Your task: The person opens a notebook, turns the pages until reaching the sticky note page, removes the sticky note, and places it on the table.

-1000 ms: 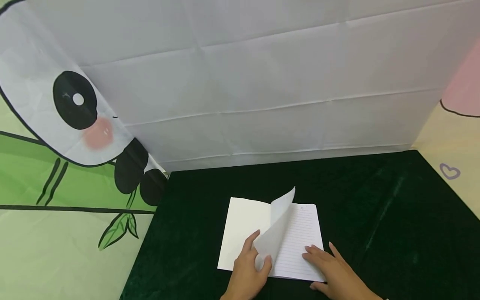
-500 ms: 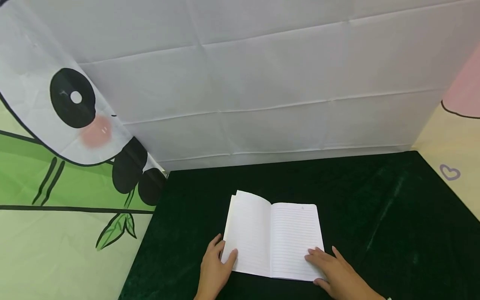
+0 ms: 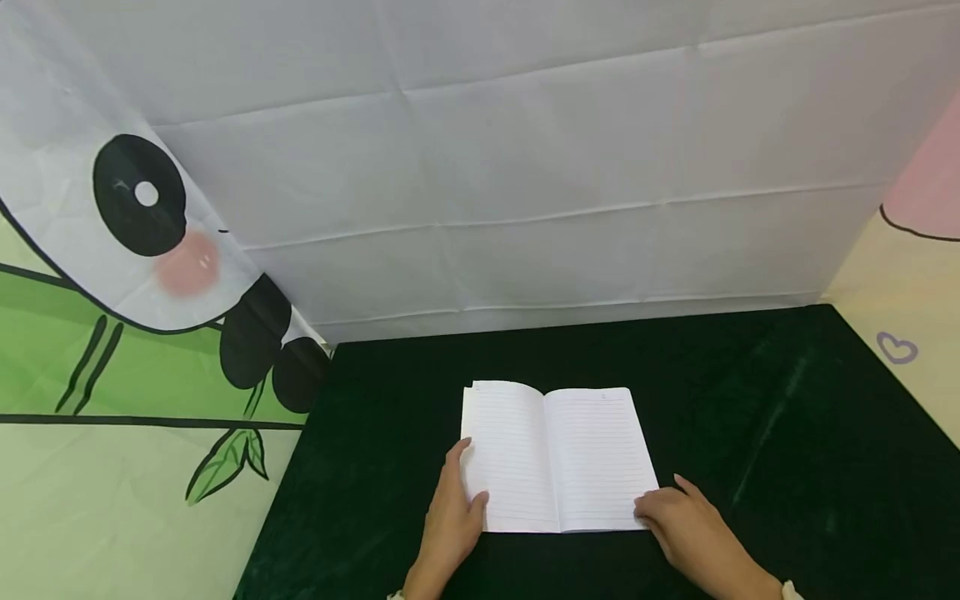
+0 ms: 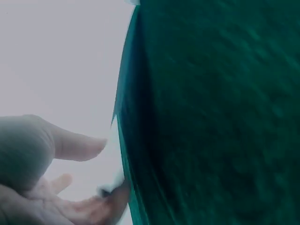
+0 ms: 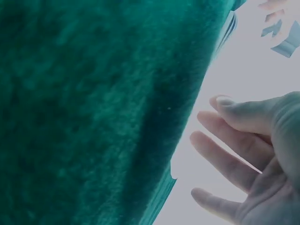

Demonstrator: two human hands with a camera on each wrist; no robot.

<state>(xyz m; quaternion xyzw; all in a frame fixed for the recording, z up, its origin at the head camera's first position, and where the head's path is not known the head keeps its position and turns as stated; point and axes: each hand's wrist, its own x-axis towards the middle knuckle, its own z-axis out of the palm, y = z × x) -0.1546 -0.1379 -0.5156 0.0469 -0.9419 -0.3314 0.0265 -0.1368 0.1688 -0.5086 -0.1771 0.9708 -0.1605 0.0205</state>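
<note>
An open notebook (image 3: 517, 467) with lined white pages lies on the dark green cloth, its spine pointing away from me. My left hand (image 3: 450, 508) holds its left edge, thumb on the page and fingers along the side. At the lower right corner, my right hand (image 3: 690, 529) pinches the notebook between thumb and forefinger, another finger pointing outward. The left wrist view shows my left thumb and fingers (image 4: 79, 145) spaced apart against bright white. In the right wrist view, the right thumb lies close to the forefinger and the other fingers (image 5: 225, 159) are spread.
Dark green velvety cloth (image 3: 750, 400) covers the table. Behind it rises a white creased backdrop (image 3: 525, 167). A printed cartoon panel (image 3: 112, 358) stands at the left, and a yellow and pink one (image 3: 900, 283) at the right.
A page held by my left hand has turned over to the left and lies flat. The notebook has then slid a little away from me and straightened; the right hand has curled onto its corner.
</note>
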